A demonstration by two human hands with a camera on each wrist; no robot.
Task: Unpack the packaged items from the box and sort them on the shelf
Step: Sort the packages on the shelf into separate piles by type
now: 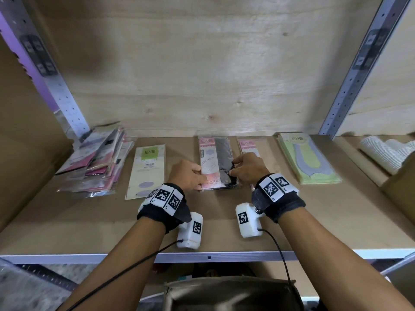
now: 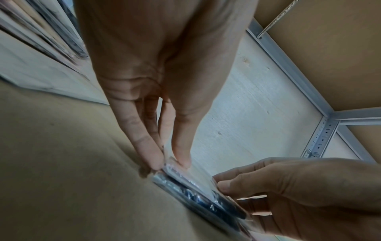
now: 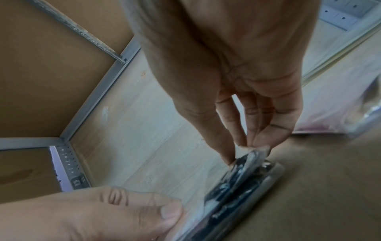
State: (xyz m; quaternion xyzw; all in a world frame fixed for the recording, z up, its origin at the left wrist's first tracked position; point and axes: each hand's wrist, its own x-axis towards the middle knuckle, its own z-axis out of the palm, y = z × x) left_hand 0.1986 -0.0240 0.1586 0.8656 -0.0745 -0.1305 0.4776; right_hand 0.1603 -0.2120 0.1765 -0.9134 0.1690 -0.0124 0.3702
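Packets of dark socks (image 1: 216, 162) in clear wrap with pink cards lie stacked mid-shelf. Left hand (image 1: 187, 175) pinches the top packet's left edge, thumb above; right hand (image 1: 247, 168) pinches its right edge with curled fingers (image 3: 237, 130). Both wrists wear marker bands. Brown shelf (image 1: 224, 221) also carries a cream packet (image 1: 147, 170), a green stack (image 1: 307, 158) and a loose heap (image 1: 98, 158), against a pale wooden back panel (image 1: 202, 63).

Stockroom or shop storage. Slotted metal uprights (image 1: 350, 79) and a plywood back panel (image 1: 202, 70) frame the shelf (image 1: 292, 221); retail sock packs (image 1: 308, 159) lie right of the hands, cardboard box (image 1: 27, 135) far left.
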